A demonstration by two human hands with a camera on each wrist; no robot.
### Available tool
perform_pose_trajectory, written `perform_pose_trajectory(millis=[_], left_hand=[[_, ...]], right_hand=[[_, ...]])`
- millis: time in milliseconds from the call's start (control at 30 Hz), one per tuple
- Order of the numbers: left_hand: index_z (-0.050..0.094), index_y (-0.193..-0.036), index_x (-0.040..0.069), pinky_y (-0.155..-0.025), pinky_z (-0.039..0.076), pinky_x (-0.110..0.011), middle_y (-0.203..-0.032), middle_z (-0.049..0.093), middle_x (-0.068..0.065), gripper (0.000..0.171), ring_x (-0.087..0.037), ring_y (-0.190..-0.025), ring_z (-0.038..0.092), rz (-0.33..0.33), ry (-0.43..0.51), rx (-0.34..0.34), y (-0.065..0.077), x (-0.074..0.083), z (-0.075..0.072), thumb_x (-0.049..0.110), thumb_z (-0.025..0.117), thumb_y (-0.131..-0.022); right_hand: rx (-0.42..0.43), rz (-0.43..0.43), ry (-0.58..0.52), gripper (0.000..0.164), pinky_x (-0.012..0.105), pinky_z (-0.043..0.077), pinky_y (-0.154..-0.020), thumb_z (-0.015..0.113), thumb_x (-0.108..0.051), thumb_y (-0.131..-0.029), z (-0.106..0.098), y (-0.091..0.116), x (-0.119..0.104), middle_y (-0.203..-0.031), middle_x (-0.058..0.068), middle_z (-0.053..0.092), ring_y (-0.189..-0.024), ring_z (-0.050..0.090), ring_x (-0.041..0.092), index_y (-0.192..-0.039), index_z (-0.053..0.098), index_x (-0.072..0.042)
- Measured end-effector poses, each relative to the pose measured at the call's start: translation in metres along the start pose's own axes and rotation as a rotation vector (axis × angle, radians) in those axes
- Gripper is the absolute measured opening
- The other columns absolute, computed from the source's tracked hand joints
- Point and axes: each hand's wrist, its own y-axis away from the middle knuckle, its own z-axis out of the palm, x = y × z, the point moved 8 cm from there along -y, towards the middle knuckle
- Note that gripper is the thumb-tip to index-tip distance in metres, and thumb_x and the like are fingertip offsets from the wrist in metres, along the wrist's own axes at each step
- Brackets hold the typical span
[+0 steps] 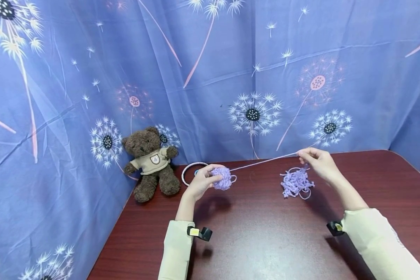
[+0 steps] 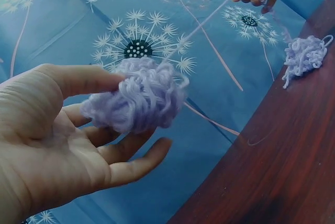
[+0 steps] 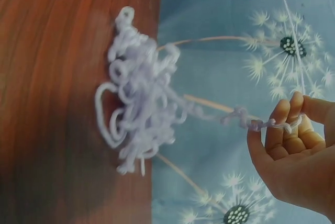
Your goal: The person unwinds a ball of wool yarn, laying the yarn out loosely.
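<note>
My left hand (image 1: 203, 179) holds a bundle of purple yarn (image 1: 223, 179) above the table, thumb on top and fingers beneath it in the left wrist view. From that bundle a single yarn strand (image 1: 262, 161) runs taut up to my right hand (image 1: 320, 162), which pinches it between thumb and fingertips. Past the right fingers, a kinked tail of yarn (image 3: 238, 116) leads down to a loose, curly pile of yarn (image 1: 296, 182). In the head view this pile lies on the table, left of and below the right hand.
A brown teddy bear (image 1: 150, 163) in a beige shirt sits at the table's left edge. Behind my left hand lies a white ring (image 1: 186, 171), partly hidden. The dark red wooden table (image 1: 252, 221) meets a blue dandelion-print curtain (image 1: 210, 128) at the back.
</note>
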Motion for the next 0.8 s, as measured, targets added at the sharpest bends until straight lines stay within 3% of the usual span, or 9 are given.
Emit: perform_pose_trajectory(millis=[67,133,200,333,433,667,800], left_hand=[[0.054,-0.128,-0.003,-0.072,0.056,-0.022,-0.097,0.064,0.004,0.036,-0.006,-0.085,0.065,0.011,0.031,0.028,-0.001,-0.001,-0.004,0.000,0.056,-0.092],[0.055,-0.125,-0.001,-0.070,0.057,-0.022,-0.098,0.064,0.003,0.034,-0.007,-0.084,0.065,0.021,0.059,0.081,-0.001,-0.001,-0.009,-0.001,0.056,-0.091],[0.055,-0.125,-0.002,-0.068,0.058,-0.023,-0.096,0.065,0.003,0.034,-0.007,-0.082,0.065,0.028,0.083,0.144,-0.001,0.000,-0.015,-0.002,0.056,-0.090],[0.050,-0.127,-0.006,-0.065,0.057,-0.022,-0.093,0.064,0.004,0.037,-0.006,-0.078,0.064,0.004,0.105,0.268,0.003,0.003,-0.026,-0.004,0.055,-0.091],[0.049,-0.129,-0.007,-0.064,0.058,-0.024,-0.095,0.065,0.001,0.037,-0.007,-0.077,0.065,-0.003,0.107,0.321,0.005,0.005,-0.034,-0.005,0.054,-0.092],[0.053,-0.125,-0.006,-0.067,0.061,-0.029,-0.098,0.065,-0.003,0.036,-0.009,-0.076,0.066,-0.008,0.064,0.365,0.009,0.006,-0.046,-0.006,0.058,-0.090],[0.055,-0.122,-0.006,-0.063,0.059,-0.025,-0.093,0.066,-0.003,0.034,-0.007,-0.074,0.065,-0.016,-0.010,0.364,0.010,0.006,-0.048,-0.005,0.060,-0.088]], right_hand=[[0.017,-0.005,0.004,0.013,0.012,0.049,-0.063,0.057,-0.027,-0.099,-0.005,0.001,0.004,-0.069,-0.025,0.060,-0.068,0.058,-0.005,-0.095,0.068,-0.021],[0.027,-0.005,0.011,0.013,0.012,0.048,-0.063,0.057,-0.027,-0.098,-0.008,0.002,0.009,-0.069,-0.024,0.060,-0.067,0.058,-0.004,-0.089,0.065,-0.033],[0.036,-0.001,0.018,0.015,0.013,0.048,-0.062,0.058,-0.028,-0.098,-0.012,0.004,0.013,-0.069,-0.024,0.061,-0.066,0.058,-0.004,-0.086,0.064,-0.037],[0.051,0.010,0.062,0.013,0.011,0.047,-0.063,0.057,-0.030,-0.098,-0.022,0.009,0.023,-0.069,-0.027,0.060,-0.067,0.058,-0.005,-0.094,0.068,-0.024],[0.062,0.030,0.090,0.018,0.008,0.045,-0.065,0.057,-0.031,-0.098,-0.033,0.013,0.030,-0.069,-0.031,0.060,-0.069,0.058,-0.009,-0.099,0.068,-0.017],[0.094,0.078,0.094,0.010,0.007,0.040,-0.066,0.056,-0.036,-0.098,-0.067,0.018,0.042,-0.070,-0.035,0.060,-0.070,0.056,-0.014,-0.094,0.065,-0.036],[0.111,0.099,-0.022,0.016,0.004,0.042,-0.065,0.056,-0.031,-0.098,-0.087,0.018,0.048,-0.070,-0.034,0.062,-0.070,0.058,-0.015,-0.091,0.066,-0.041]])
